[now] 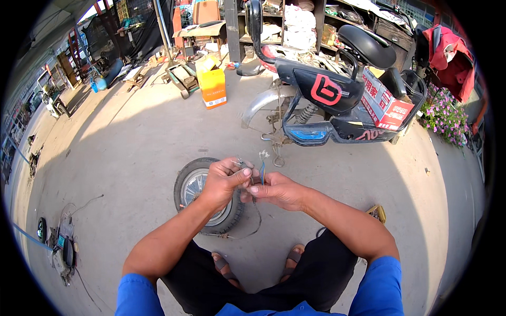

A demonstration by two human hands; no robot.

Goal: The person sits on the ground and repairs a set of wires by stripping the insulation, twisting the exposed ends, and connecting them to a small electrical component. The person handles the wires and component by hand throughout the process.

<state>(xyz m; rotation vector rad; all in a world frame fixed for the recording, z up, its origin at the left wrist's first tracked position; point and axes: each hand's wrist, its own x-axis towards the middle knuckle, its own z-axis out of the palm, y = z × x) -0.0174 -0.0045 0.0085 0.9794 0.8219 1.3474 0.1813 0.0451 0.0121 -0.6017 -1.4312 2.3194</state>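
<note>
Both hands meet above a small wheel with a grey hub [189,188] and black tyre lying on the ground. My left hand [225,183] pinches thin wires, with some bare ends [240,163] at its fingertips. My right hand [278,192], just beside it, grips a bundle of thin blue and other coloured wires [263,171] topped by small white connectors [264,155]. A dark cable [258,218] hangs from between my hands and curves down to the ground near the wheel. The fingers of both hands are closed and partly overlap, hiding some of the wire.
An electric scooter [311,129] without its rear wheel stands ahead, a red-white box [383,105] on it. An orange carton [213,89] stands behind. Loose parts [62,247] lie at left, a yellowish object [377,213] at right. Shelving, flowers [443,118] and clutter line the back.
</note>
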